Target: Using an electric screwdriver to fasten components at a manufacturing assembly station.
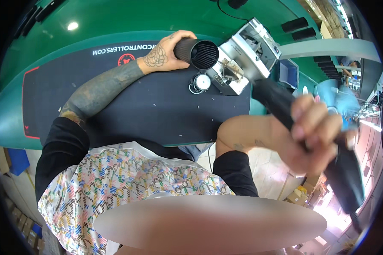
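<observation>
Two hands in view, both occupied.

Item 1: black ribbed cylindrical tool w/ mesh grille end (pixel 196 53), far centre of bench. Left hand (pixel 162 54) wrapped round its barrel, fingers closed, grille facing right toward item 3. Judged rigid plastic, moderate weight; ribbed barrel gives decent grip. Best hold is mid-barrel, clear of the grille.

Item 2: long black tapered handle-shaped tool (pixel 327 153), right side, off the bench edge, running from far-left to near-right. Right hand (pixel 312 136) clenched round its middle; hand blurred, so finger detail unclear. Judged stiff, smooth casing, could slip if held loose. Far tip sits just beside item 3.

Item 3: silver-grey boxy metal device w/ open top (pixel 247 55), far centre-right, resting on the mat edge. Looks heavy, hard-edged, exposed internals prob. fragile; take by outer shell only.

Item 4: small round white coil-like part (pixel 201 82), on mat, just near-left of item 3, below the grille. Light, loose.

Item 5: dark rectangular work mat w/ red trim (pixel 115 110), over green bench top (pixel 127 21). Left forearm lies across it.
</observation>
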